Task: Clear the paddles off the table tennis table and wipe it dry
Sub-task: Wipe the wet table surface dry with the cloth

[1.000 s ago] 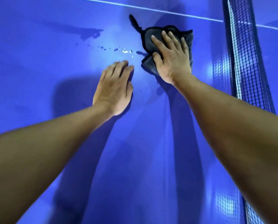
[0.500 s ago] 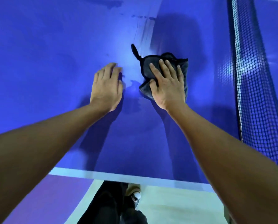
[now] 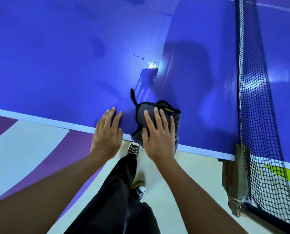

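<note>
Both hands lie flat with fingers straight: the left hand [image 3: 107, 132] rests bare on the near edge of the table [image 3: 56, 56] and holds nothing, while the right hand [image 3: 157, 135] presses down on a dark grey cloth [image 3: 141, 112] just beside it, the cloth's lower corner hanging over the white edge line [image 3: 39, 120]. The blue top is glossy, with a wet streak [image 3: 147, 78] and a few drops [image 3: 141, 58] beyond the cloth (light glints off them). A black net [image 3: 252, 98] runs along the right, fixed to a worn clamp [image 3: 233, 179] at the table's side. Below is a pale floor [image 3: 174, 174] with purple bands, black trousers [image 3: 117, 191] and a laced dark shoe [image 3: 133, 148]. Half a second ago both hands and the cloth were further in on the table; now they have been drawn back to its edge. A yellow tag [image 3: 168, 109] on the cloth and reddish marks on the clamp are too blurred to read.
</note>
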Action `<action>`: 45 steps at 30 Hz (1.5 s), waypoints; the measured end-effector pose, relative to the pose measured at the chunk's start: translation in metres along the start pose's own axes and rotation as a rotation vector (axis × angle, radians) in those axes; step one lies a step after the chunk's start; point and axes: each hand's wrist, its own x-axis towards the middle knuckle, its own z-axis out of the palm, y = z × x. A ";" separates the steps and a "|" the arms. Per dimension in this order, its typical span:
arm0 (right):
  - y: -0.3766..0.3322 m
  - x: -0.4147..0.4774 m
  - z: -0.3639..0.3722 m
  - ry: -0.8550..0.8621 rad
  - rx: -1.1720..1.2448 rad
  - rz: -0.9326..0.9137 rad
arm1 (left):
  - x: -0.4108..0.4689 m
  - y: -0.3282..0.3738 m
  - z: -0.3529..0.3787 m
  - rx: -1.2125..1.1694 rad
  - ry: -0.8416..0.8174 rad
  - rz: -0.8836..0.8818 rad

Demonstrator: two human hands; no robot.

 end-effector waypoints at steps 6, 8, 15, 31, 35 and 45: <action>-0.007 -0.002 0.002 -0.039 -0.041 -0.059 | 0.009 -0.008 -0.016 -0.033 -0.033 -0.006; -0.009 0.013 0.002 -0.045 -0.020 -0.109 | 0.024 -0.008 -0.019 -0.037 0.010 -0.011; -0.015 0.107 0.013 -0.023 -0.013 -0.037 | 0.133 -0.018 -0.029 -0.005 0.045 -0.009; 0.076 0.489 0.020 0.013 -0.101 0.252 | 0.468 -0.034 -0.037 0.140 -0.004 0.222; 0.108 0.568 0.016 0.036 -0.126 0.215 | 0.467 -0.032 -0.036 0.129 -0.018 0.185; 0.137 0.654 0.008 0.028 -0.091 0.255 | 0.468 -0.033 -0.035 0.152 0.003 0.213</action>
